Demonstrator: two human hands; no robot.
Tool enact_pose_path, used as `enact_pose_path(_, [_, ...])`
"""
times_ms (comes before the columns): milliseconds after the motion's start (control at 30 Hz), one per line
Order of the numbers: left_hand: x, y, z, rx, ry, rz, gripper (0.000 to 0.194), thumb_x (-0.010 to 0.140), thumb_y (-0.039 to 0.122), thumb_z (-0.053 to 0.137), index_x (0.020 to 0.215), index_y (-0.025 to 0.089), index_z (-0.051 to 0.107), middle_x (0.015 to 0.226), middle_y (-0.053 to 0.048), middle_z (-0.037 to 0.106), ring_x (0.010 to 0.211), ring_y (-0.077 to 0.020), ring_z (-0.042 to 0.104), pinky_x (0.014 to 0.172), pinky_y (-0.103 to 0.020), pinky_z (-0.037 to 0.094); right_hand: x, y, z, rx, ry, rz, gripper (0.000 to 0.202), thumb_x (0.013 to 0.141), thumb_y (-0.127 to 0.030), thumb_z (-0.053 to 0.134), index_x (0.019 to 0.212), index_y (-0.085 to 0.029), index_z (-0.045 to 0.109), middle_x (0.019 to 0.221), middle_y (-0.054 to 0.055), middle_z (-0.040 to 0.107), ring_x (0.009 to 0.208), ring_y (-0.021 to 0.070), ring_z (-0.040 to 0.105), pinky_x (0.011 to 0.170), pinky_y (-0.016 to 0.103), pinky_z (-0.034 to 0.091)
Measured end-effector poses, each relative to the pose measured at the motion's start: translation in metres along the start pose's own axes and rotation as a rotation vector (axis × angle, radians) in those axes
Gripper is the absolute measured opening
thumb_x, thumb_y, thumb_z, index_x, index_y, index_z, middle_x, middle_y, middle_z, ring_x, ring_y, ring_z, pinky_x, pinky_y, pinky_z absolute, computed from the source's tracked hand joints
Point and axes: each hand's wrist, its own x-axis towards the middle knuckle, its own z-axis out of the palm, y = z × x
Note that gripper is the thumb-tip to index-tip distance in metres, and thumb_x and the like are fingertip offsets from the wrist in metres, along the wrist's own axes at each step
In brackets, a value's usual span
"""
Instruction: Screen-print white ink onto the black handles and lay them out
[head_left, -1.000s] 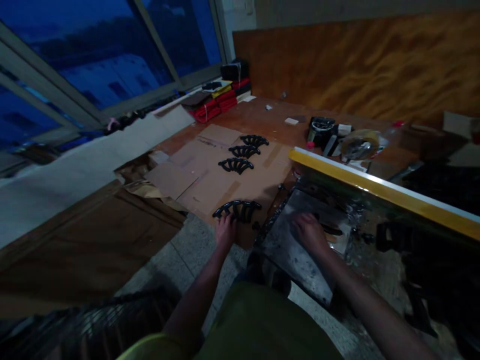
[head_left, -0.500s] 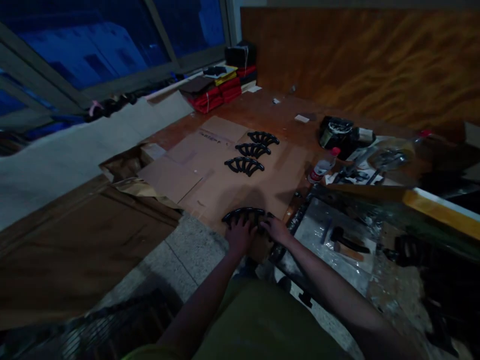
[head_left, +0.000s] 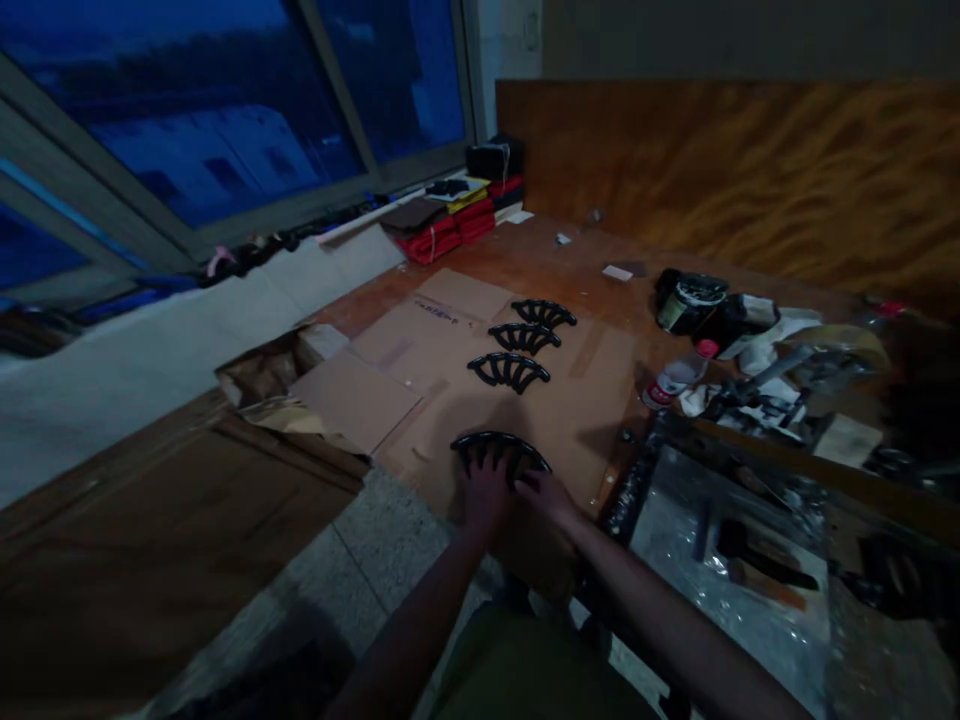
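Observation:
A black curved, ribbed fan-shaped part [head_left: 495, 438] lies at the near end of the cardboard [head_left: 442, 400]. Across its ribs spread the fingers of my left hand [head_left: 487, 497], bent onto the part. My right hand [head_left: 547, 497] is curled at the right end of the same part, with thumb and fingertips against it. My hands cover its lower edge. Farther up the cardboard, three like black parts lie in a row: a near one [head_left: 510, 370], a middle one [head_left: 525, 337] and a far one [head_left: 545, 313].
On the right stand a bottle with a red cap [head_left: 679, 375] and a dark tub [head_left: 694, 302]. Nearer, a black hammer-like tool [head_left: 765, 555] lies on plastic film [head_left: 697, 510]. Red bundles [head_left: 442, 235] are stacked at the back by the window. A brown cardboard flap [head_left: 187, 500] is at left.
The camera view has tilted up and shifted. The fan-shaped part under my hands has moved a little forward, closer to the row of three. My right hand has come nearer my left.

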Motion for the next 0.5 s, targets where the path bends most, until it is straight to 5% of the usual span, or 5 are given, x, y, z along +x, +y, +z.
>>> enact_pose_path(167, [0.068, -0.028, -0.030, 0.049, 0.026, 0.023, 0.051, 0.084, 0.044, 0.056, 0.129, 0.021, 0.058, 0.139, -0.016, 0.051, 0.122, -0.0373, 0.047, 0.100, -0.052, 0.036, 0.055, -0.042, 0.000, 0.030, 0.068, -0.115, 0.026, 0.085, -0.031, 0.061, 0.103, -0.013, 0.070, 0.103, 0.012, 0.071, 0.099, 0.0247, 0.064, 0.087, 0.035, 0.048])
enact_pose_path(267, [0.093, -0.030, -0.034, 0.083, -0.021, 0.016, 0.052, 0.085, 0.045, 0.053, 0.130, 0.018, 0.057, 0.139, -0.019, 0.051, 0.121, -0.0372, 0.049, 0.098, -0.051, 0.039, 0.072, -0.054, -0.004, 0.058, 0.046, -0.157, 0.016, 0.082, -0.022, 0.065, 0.094, -0.014, 0.069, 0.094, 0.008, 0.071, 0.090, 0.0213, 0.064, 0.081, 0.031, 0.048])
enact_pose_path(367, [0.095, -0.028, -0.023, 0.099, -0.027, 0.016, 0.057, 0.087, 0.047, 0.051, 0.134, 0.016, 0.053, 0.143, -0.020, 0.048, 0.129, -0.0389, 0.044, 0.100, -0.051, 0.039, 0.061, -0.050, -0.005, 0.064, 0.062, -0.208, 0.018, 0.077, -0.017, 0.069, 0.094, -0.017, 0.070, 0.099, 0.005, 0.071, 0.095, 0.0209, 0.063, 0.083, 0.031, 0.048])
enact_pose_path(500, [0.080, -0.034, -0.006, 0.053, 0.113, 0.097, 0.070, 0.087, 0.059, 0.044, 0.146, 0.020, 0.040, 0.155, -0.017, 0.035, 0.145, -0.0396, 0.022, 0.109, -0.055, 0.031, 0.008, -0.030, -0.022, 0.040, 0.154, -0.279, 0.029, 0.080, -0.023, 0.071, 0.109, -0.023, 0.070, 0.109, 0.005, 0.070, 0.101, 0.0206, 0.063, 0.087, 0.031, 0.049])
